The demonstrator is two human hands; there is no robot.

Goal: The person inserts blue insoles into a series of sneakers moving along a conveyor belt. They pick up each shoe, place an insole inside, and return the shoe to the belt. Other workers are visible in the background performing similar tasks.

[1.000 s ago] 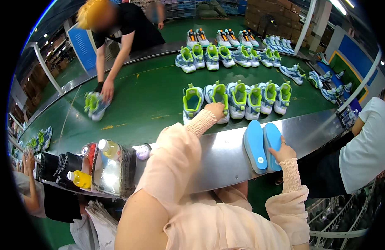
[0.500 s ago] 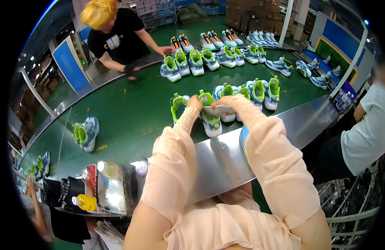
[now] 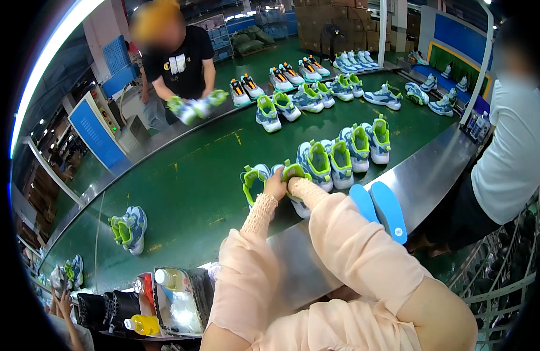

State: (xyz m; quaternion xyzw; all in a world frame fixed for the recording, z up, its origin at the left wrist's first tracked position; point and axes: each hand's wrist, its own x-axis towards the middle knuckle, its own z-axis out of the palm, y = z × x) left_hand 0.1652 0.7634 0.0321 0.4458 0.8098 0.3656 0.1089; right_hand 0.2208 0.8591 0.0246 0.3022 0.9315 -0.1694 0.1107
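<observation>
Since the earlier frame your two hands have drawn together on one pair of sneakers (image 3: 268, 182) near the steel edge of the green conveyor belt (image 3: 188, 193); before, they were spread over a pair among the row. Your left hand (image 3: 275, 187) rests on the shoes' tops with fingers curled down, and your right hand (image 3: 294, 186) is pressed in beside it, mostly hidden by its cuff, so you cannot tell how it grips. The pair sits upright, toes away from you, touching the belt's near edge just left of the row of four more sneakers (image 3: 346, 153). The two blue insoles (image 3: 380, 209) lie side by side on the steel ledge (image 3: 433, 169), near your right forearm but apart from it. Across the belt, the person in black (image 3: 179, 61) now holds a sneaker in both hands, no longer reaching onto the belt. A lone pair (image 3: 128, 228) has travelled toward the belt's left end.
</observation>
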